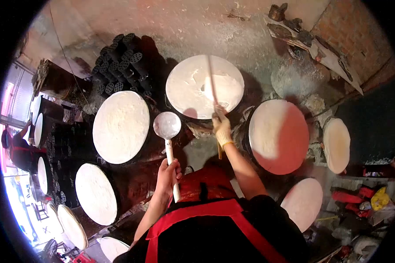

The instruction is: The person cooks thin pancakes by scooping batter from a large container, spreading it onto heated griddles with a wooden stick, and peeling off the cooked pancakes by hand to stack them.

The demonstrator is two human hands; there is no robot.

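Note:
My left hand (pixel 169 175) is closed around the handle of a ladle (pixel 167 126). The ladle's round bowl, coated with whitish residue, is held up between two round white surfaces. In my right hand (pixel 221 127) is a long thin stick (pixel 212 79), blurred along its length. It reaches over a large round griddle (pixel 186 94) covered with a white, batter-like layer. This layer has uneven ridges and a brighter, smoother patch right of the middle. Whether the stick touches the layer, I cannot tell.
More round, white-covered griddles surround me, including one at left (pixel 120 127) and one at right (pixel 278 136). Black honeycomb coal briquettes (pixel 120 63) are stacked by the wall. Another person (pixel 24 151) stands at the far left. A cluttered ledge (pixel 314 46) is upper right.

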